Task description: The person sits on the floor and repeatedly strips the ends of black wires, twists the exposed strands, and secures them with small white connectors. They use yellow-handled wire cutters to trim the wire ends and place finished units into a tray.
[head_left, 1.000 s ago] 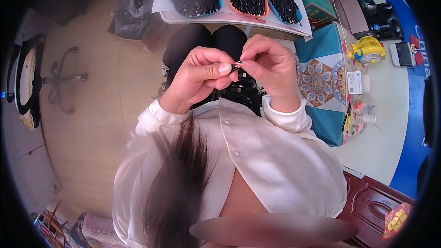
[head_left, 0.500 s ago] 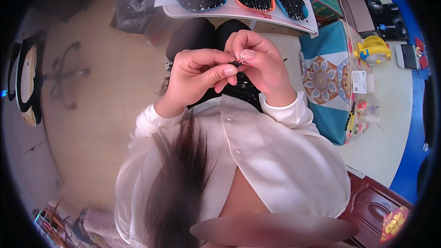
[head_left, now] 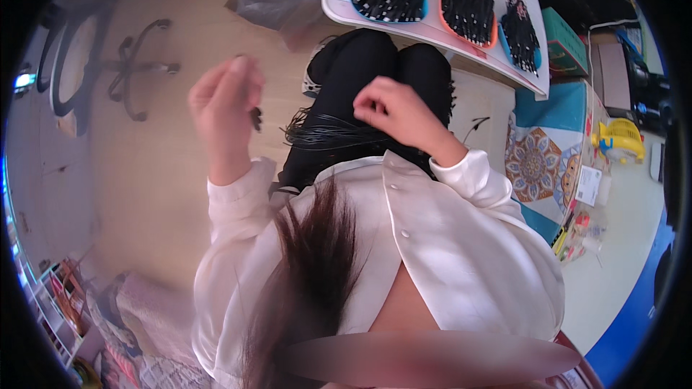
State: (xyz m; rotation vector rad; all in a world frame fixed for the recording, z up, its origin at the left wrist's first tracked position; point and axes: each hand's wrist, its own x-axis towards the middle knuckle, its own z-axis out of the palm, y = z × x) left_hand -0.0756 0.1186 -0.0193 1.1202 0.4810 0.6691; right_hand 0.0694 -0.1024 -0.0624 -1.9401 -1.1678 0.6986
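Held only by a fingertip pinch, the small dark piece (head_left: 256,118) in the left hand (head_left: 225,112) could slip to the floor (head_left: 137,173), while the right hand (head_left: 393,112), loosely curled over the black cords (head_left: 339,133), may snag them.

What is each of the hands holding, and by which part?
The left hand pinches a small dark piece by its top end. The right hand is curled over the black cords; its hold cannot be told.

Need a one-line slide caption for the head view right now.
Left hand raised, pinching a small dark piece; right hand over thin black cords on the lap.
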